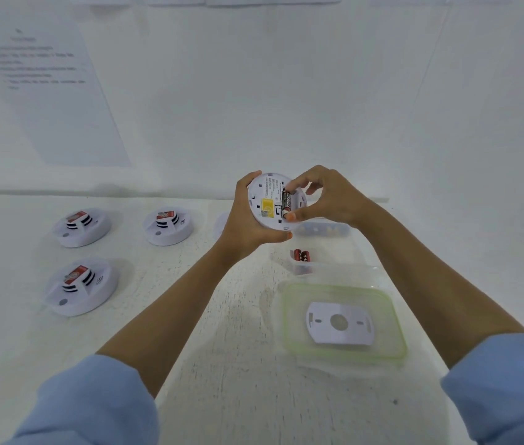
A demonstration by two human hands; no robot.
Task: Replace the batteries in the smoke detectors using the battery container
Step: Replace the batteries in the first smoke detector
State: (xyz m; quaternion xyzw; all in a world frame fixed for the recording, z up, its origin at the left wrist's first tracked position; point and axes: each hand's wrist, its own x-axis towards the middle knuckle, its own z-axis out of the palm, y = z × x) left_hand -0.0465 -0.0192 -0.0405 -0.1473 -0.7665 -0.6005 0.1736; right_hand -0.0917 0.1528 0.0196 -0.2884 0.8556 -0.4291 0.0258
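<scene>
Left of the held smoke detector (265,200), on the counter (222,348): three more detectors (82,226) (169,226) (82,285), faces up, red stickers on top. A fourth one (222,221) half hidden behind the left hand (247,220). Below and right of it: clear battery container (324,229) with red batteries (301,255) inside; nearer still, a green-rimmed lid (289,316) bearing a white mounting plate (321,332).

Held off the counter, back side toward the camera, rim gripped by curled left fingers (252,178). In its bay, one battery (286,203), long axis running near-to-far, pinched end to end by right hand (328,200) thumb and forefinger, other fingers loose.
</scene>
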